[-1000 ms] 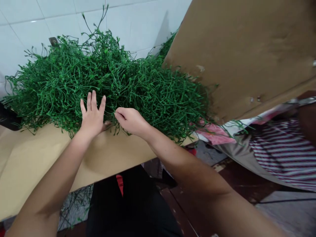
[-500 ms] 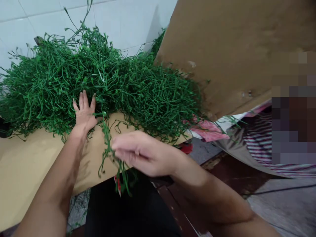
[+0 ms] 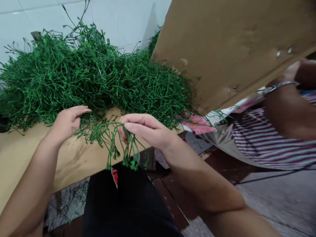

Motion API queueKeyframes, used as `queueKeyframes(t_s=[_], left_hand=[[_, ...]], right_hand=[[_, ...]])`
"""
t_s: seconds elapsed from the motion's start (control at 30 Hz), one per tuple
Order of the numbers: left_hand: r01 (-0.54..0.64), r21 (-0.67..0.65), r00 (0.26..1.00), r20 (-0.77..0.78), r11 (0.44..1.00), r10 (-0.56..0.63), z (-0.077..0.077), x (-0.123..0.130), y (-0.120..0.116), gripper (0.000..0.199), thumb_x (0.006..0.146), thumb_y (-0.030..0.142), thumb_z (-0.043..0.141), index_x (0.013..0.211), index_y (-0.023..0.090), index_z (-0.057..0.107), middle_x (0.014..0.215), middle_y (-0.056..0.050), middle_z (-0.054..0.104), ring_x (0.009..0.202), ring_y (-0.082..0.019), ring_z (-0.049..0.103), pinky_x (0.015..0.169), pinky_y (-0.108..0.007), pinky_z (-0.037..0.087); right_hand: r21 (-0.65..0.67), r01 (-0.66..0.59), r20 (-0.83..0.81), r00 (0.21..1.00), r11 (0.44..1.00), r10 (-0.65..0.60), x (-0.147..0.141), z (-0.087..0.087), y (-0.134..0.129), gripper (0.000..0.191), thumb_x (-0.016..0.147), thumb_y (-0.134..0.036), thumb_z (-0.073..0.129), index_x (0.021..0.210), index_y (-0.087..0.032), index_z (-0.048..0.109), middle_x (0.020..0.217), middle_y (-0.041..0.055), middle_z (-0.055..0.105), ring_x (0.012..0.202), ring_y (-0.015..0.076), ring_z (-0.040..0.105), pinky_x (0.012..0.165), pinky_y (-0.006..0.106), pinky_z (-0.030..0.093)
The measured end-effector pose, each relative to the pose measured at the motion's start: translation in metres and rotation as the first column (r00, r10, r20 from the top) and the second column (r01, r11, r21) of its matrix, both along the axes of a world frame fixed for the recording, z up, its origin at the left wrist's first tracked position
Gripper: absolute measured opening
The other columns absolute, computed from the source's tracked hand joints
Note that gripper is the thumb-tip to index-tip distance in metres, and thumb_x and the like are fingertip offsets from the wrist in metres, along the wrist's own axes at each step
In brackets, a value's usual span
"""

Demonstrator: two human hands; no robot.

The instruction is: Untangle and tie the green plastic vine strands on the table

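A large heap of thin green stems with small buds lies along the back of the tan board. Over the board's front edge, my right hand pinches a small bunch of green stems, whose tips hang down and to the left. My left hand is at the front of the heap, just left of the bunch, its fingers stretched to the right and partly apart. Nothing shows gripped in it.
A brown board slants up at the right, with pink cloth under its lower corner. Another person's arm and striped clothing are at the far right. White tiles stand behind the heap.
My left hand has drawn back from the heap and turned to the right. My right hand has moved up slightly, and its bunch is more spread out. The other person's arm now shows.
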State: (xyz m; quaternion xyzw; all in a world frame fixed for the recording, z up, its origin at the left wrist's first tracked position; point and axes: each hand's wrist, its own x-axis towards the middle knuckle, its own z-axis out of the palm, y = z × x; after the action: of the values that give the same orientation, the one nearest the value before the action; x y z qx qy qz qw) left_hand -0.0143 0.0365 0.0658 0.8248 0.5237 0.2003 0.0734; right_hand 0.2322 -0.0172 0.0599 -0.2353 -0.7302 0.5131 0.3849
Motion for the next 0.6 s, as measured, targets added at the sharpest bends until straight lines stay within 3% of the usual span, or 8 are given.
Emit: queueKeyframes(t_s=[0.1, 0.2, 0.3, 0.4, 0.5, 0.6], left_hand=[[-0.037, -0.067, 0.927, 0.370, 0.997, 0.059, 0.012, 0.000, -0.032, 0.036, 0.078, 0.019, 0.044, 0.106, 0.016, 0.067, 0.117, -0.006, 0.066, 0.114, -0.022, 0.057, 0.106, -0.036, 0.038], [0.048, -0.189, 0.839, 0.540, 0.981, 0.063, 0.013, 0.009, -0.050, 0.037, 0.080, 0.033, 0.054, 0.112, 0.017, 0.063, 0.119, -0.008, 0.064, 0.115, -0.022, 0.056, 0.103, -0.035, 0.041], [0.256, -0.357, 0.762, 0.646, 0.898, 0.040, -0.001, 0.019, -0.048, 0.050, 0.075, 0.042, 0.063, 0.117, 0.016, 0.059, 0.110, -0.010, 0.067, 0.105, -0.020, 0.060, 0.092, -0.032, 0.047], [0.370, -0.431, 0.668, 0.739, 0.823, 0.087, -0.019, 0.023, -0.038, 0.045, 0.074, 0.043, 0.065, 0.110, 0.016, 0.062, 0.087, -0.005, 0.068, 0.081, -0.015, 0.063, 0.076, -0.027, 0.051], [0.354, -0.476, 0.626, 0.760, 0.805, 0.174, -0.031, 0.021, -0.029, 0.030, 0.072, 0.037, 0.067, 0.093, 0.015, 0.065, 0.063, 0.002, 0.059, 0.058, -0.009, 0.055, 0.057, -0.021, 0.045], [0.190, -0.454, 0.635, 0.733, 0.870, 0.244, -0.035, 0.015, -0.022, 0.020, 0.069, 0.031, 0.068, 0.079, 0.014, 0.064, 0.058, 0.004, 0.052, 0.052, -0.006, 0.045, 0.050, -0.018, 0.037]], right_hand=[[-0.265, -0.058, -0.114, 0.993, 0.962, 0.029, -0.011, -0.011, 0.010, 0.023, 0.086, -0.030, 0.046, 0.070, -0.015, 0.049, 0.064, -0.0004, 0.052, 0.058, 0.0085, 0.054, 0.057, 0.023, 0.046], [-0.380, -0.115, -0.161, 0.985, 0.918, 0.057, -0.028, -0.018, 0.015, 0.021, 0.086, -0.031, 0.048, 0.072, -0.015, 0.049, 0.064, -0.0018, 0.051, 0.053, 0.0076, 0.054, 0.051, 0.022, 0.049], [-0.331, -0.141, -0.168, 0.982, 0.933, 0.089, -0.040, -0.021, 0.019, 0.024, 0.085, -0.037, 0.052, 0.075, -0.015, 0.050, 0.063, -0.0027, 0.051, 0.050, 0.0059, 0.050, 0.047, 0.020, 0.046], [-0.293, -0.067, -0.135, 0.990, 0.954, 0.028, -0.043, -0.024, 0.026, 0.036, 0.080, -0.049, 0.058, 0.073, -0.014, 0.049, 0.063, -0.0034, 0.050, 0.050, 0.0039, 0.045, 0.044, 0.017, 0.038], [-0.274, 0.053, -0.059, 0.996, 0.960, -0.072, -0.040, -0.030, 0.035, 0.044, 0.075, -0.057, 0.059, 0.068, -0.015, 0.047, 0.057, -0.0058, 0.042, 0.048, 0.0026, 0.036, 0.043, 0.018, 0.031], [-0.212, 0.139, 0.006, 0.990, 0.967, -0.141, -0.036, -0.038, 0.042, 0.043, 0.077, -0.056, 0.057, 0.071, -0.014, 0.049, 0.058, -0.0046, 0.044, 0.051, 0.0035, 0.036, 0.046, 0.019, 0.029]])
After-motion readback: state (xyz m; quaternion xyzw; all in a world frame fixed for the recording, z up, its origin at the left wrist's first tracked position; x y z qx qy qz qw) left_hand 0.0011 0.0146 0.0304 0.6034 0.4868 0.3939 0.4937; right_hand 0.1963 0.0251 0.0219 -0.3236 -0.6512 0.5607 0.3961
